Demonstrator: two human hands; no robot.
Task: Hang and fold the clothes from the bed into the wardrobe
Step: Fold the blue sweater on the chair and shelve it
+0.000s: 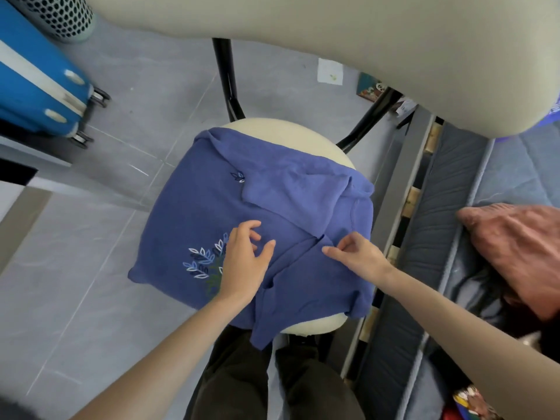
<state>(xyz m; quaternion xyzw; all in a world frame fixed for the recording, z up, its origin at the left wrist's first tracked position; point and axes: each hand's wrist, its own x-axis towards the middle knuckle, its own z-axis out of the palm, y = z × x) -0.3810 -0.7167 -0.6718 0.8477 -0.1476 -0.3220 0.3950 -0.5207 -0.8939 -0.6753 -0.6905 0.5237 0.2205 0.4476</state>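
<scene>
The left hand (245,262) rests on a blue shirt (197,207), its fingers loosely curled and gripping nothing. The right hand (356,254) touches a folded edge of the shirt with its fingertips, forefinger stretched out and the others bent. Whether it pinches the cloth cannot be told.

The shirt lies partly folded on the cream seat (288,131) of a chair, with one corner hanging off the near edge. A leaf print shows by the left hand. The chair has black legs (225,77) and a cream back (333,40).

The chair stands on a grey tiled floor (75,253). A blue suitcase (33,86) and a perforated grey bin (60,13) stand on the far left. A slip of paper (330,71) lies beyond the chair. To the right is the bed (454,237), with a pink garment (515,247) on its grey cover.
</scene>
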